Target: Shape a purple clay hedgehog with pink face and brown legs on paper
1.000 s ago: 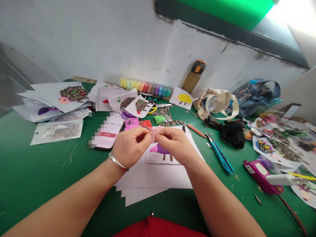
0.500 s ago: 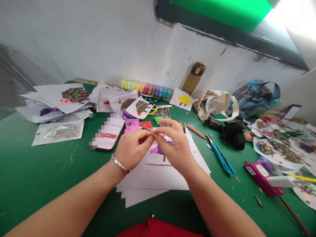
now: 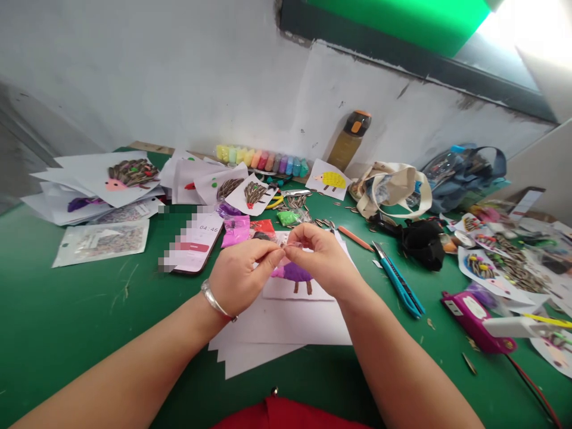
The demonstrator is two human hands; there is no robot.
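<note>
My left hand (image 3: 245, 271) is closed, thumb pressed against the fingers. Its tips meet those of my right hand (image 3: 318, 259), which is also closed in a pinch. Something small lies between the fingertips; it looks clear and shiny, but I cannot make out what it is. Below the hands, a white card carries a purple clay hedgehog (image 3: 297, 272) with a pink snout and brown legs, partly covered by my right hand. The card rests on a stack of white paper (image 3: 277, 325). Just beyond my left hand are a pink clay packet (image 3: 236, 230) and a red packet (image 3: 263, 227).
A phone (image 3: 196, 241) lies left of the hands. To the right are a blue utility knife (image 3: 397, 280), an orange stick (image 3: 355, 238) and a magenta glue gun (image 3: 478, 325). Clay packets (image 3: 263, 161), a bottle (image 3: 349, 140) and hedgehog cards (image 3: 131, 173) stand or lie toward the wall.
My right hand's fingers have curled in and moved slightly down, uncovering more of the purple hedgehog. Both hands stay together at the fingertips.
</note>
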